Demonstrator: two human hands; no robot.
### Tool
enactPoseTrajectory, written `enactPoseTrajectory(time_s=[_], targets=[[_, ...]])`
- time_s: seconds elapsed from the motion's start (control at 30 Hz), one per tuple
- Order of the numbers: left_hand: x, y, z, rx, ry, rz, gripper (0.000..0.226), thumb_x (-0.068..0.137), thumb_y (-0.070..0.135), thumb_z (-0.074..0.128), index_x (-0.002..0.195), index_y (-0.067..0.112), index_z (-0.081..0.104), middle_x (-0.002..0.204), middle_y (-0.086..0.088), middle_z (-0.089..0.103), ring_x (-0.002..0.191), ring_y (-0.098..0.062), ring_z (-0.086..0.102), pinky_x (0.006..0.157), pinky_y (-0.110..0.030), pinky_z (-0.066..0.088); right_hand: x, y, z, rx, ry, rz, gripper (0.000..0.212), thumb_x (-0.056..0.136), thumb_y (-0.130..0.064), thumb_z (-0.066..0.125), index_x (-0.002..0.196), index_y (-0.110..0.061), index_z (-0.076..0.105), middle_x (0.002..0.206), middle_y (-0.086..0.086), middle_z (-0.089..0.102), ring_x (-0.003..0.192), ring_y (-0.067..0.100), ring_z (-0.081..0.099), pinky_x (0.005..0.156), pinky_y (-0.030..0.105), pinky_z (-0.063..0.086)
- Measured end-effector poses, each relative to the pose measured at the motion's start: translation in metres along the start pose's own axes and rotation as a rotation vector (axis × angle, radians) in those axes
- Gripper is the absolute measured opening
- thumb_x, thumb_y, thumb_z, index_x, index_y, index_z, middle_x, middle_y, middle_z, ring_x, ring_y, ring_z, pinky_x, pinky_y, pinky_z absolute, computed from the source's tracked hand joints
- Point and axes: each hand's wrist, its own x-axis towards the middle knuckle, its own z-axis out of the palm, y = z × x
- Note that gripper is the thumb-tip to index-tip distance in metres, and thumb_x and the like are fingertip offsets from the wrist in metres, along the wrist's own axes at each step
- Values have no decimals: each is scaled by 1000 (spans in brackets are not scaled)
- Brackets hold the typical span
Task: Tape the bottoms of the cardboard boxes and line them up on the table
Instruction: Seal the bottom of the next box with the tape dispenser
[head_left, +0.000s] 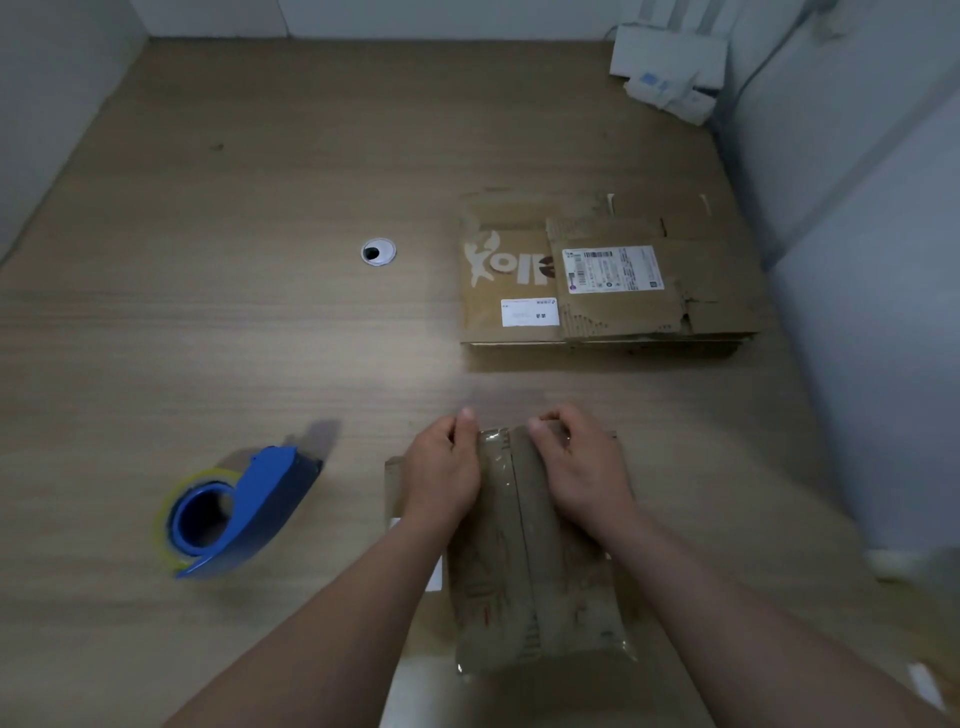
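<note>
- The cardboard box lies on the wooden table at the near edge, right in front of the person, with its closed flaps facing up.
- A strip of clear tape runs along the seam between the flaps; it looks glossy and wrinkled, and it reaches from the far edge to the near one.
- The left hand rests on the left flap, fingers curled over the box's far edge and gripping it, thumb raised.
- The right hand rests on the right flap and grips the same far edge with bent fingers, just beside the seam.
- A blue tape dispenser with a roll of clear tape lies on its side to the left of the box, apart from both hands.
- Farther back and to the right sits a stack of flattened cardboard boxes — the top pieces carry white shipping labels.
- A round cable grommet is set into the table left of that stack.
- Small white cartons lie in the far right corner against the wall — their print is too blurred to read.
</note>
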Motion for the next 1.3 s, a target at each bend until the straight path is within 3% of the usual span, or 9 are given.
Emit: enactPoseTrajectory(time_s=[0.13,0.23,0.3,0.37,0.5,0.87,1.03,1.2,1.3], targets=[[-3,3,0,69,-13,-29,41,106,40,35,102,10,64,101,-9,67,98,-28,59,71,-32,31,-2,-7,-3,53,37,88,36,104,-35,44,72,-20,44,69,-6,52,73,20,51,61,34,24],[-2,4,-2,18,-87,-16,53,105,41,37,149,13,34,150,-11,44,137,-27,41,105,-34,32,-1,-10,-5,34,43,74,33,105,-34,40,79,-17,51,75,-1,56,78,24,54,63,34,27],[-17,0,-6,-4,-78,68,69,103,39,45,157,11,14,163,-10,19,149,-21,20,117,-30,17,-1,-10,-4,55,41,73,31,106,-34,38,95,-14,60,90,5,63,92,29,59,69,33,33],[-43,-13,-8,13,-59,147,76,100,39,51,158,12,9,165,-6,13,150,-18,15,116,-23,12,-3,-11,-4,68,16,102,34,107,-35,35,125,-17,59,121,8,65,116,30,56,85,31,38],[-64,-38,-2,-2,-104,152,78,99,42,52,159,26,4,163,1,26,146,-20,30,116,-33,29,-13,-13,-9,158,-12,131,63,105,-43,35,160,-23,10,163,5,26,147,24,28,116,31,21],[-76,-47,-12,-105,-202,203,81,96,53,45,159,28,0,166,1,13,152,-17,16,123,-42,21,-99,10,6,66,57,80,62,104,-35,43,158,-31,13,161,-6,30,148,23,28,118,30,23],[-115,-63,-4,-60,-158,222,94,85,65,38,159,16,6,166,1,11,152,-8,8,123,-28,12,-101,6,4,136,96,100,57,104,-30,46,156,-36,22,151,-6,46,137,16,43,103,16,27],[-114,-62,-4,-60,-79,215,77,92,55,41,157,26,10,159,16,19,145,0,17,120,-27,21,-122,22,-3,192,-74,-41,64,102,-35,47,156,-35,13,153,-32,13,137,-23,14,107,0,11],[-117,-60,-3,-26,-55,214,70,100,35,51,158,23,13,162,9,23,148,-8,22,115,-23,21,-138,32,9,242,36,-67,58,96,-40,42,150,-34,22,146,-36,22,133,-29,15,107,-1,15]])
